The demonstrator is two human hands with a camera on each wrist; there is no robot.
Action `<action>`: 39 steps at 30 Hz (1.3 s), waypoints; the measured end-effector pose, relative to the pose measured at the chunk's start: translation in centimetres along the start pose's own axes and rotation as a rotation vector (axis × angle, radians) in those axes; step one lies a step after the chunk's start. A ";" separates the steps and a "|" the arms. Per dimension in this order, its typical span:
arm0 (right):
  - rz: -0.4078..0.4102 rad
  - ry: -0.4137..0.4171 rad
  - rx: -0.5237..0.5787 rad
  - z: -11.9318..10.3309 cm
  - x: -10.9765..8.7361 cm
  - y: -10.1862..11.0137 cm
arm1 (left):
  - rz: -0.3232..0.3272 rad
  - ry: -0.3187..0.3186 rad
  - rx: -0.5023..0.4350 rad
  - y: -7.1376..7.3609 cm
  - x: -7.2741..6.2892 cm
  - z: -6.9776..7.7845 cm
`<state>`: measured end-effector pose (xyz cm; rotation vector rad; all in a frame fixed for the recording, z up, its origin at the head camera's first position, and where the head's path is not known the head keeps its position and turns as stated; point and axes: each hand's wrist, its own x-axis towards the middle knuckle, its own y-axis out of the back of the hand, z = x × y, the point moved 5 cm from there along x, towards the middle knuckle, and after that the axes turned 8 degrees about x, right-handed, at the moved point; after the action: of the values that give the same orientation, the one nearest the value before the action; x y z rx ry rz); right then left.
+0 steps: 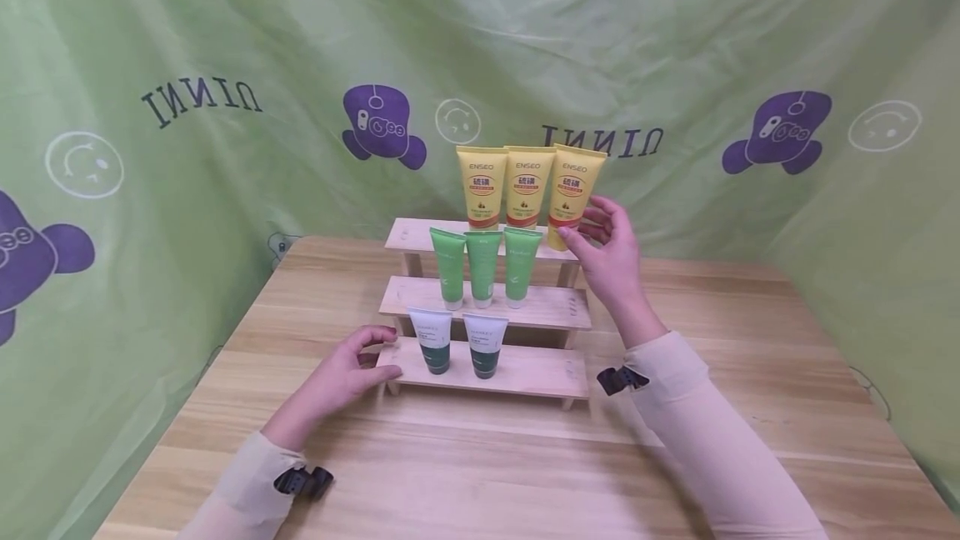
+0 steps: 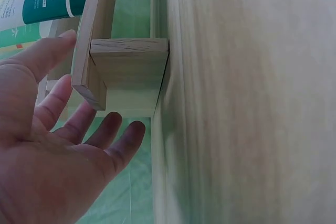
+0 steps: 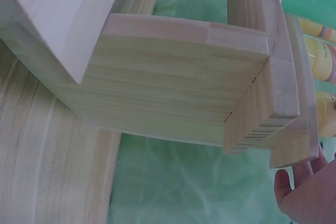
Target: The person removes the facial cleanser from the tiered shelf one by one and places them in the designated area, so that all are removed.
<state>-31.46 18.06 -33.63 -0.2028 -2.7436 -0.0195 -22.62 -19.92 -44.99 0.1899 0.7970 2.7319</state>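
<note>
In the head view my right hand [image 1: 611,252] pinches the rightmost yellow tube [image 1: 576,186] low down near its cap, thumb in front and fingers behind. That tube leans to the right beside two other yellow tubes [image 1: 527,186] on the top shelf. My left hand [image 1: 348,369] is at the left end of the bottom shelf [image 1: 525,369]. In the left wrist view its fingers [image 2: 126,142] are spread loosely around the board's corner, thumb close to the upper face. Two white-and-green tubes [image 1: 486,344] stand on that shelf.
Three green tubes [image 1: 482,269] stand on the middle shelf [image 1: 558,307] of the stepped wooden rack. The rack sits on a wood-grain table [image 1: 480,473]. Green printed cloth [image 1: 285,40] hangs behind and on both sides.
</note>
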 end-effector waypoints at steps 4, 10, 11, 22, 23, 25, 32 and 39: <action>-0.004 -0.002 -0.008 0.0 0.0 -0.1 | 0.006 -0.032 0.032 0.1 0.1 -0.1; -0.007 0.020 -0.005 0.0 0.0 -0.1 | 0.006 -0.023 0.047 0.1 0.1 -0.4; -0.007 0.025 0.000 0.0 0.0 -0.1 | 0.004 -0.018 0.047 0.1 0.1 -0.5; 0.042 0.066 0.036 -0.4 0.1 1.1 | -0.014 0.012 0.070 0.2 0.1 -0.8; 0.049 0.071 0.043 -0.6 0.1 1.4 | -0.014 0.014 0.075 0.2 0.1 -0.8; 0.068 0.074 0.063 -0.9 0.1 1.9 | -0.019 0.019 0.076 0.3 0.1 -0.9; 0.137 0.054 0.103 -2.1 -0.3 4.3 | -0.037 0.031 0.062 0.3 0.1 -1.0; 0.170 -0.023 0.095 -1.9 -1.0 6.4 | -0.037 0.037 0.067 0.4 0.2 -1.0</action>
<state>-28.94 24.22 -32.34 -0.4111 -2.7322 0.1605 -23.06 -20.65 -45.58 0.1378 0.8934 2.6830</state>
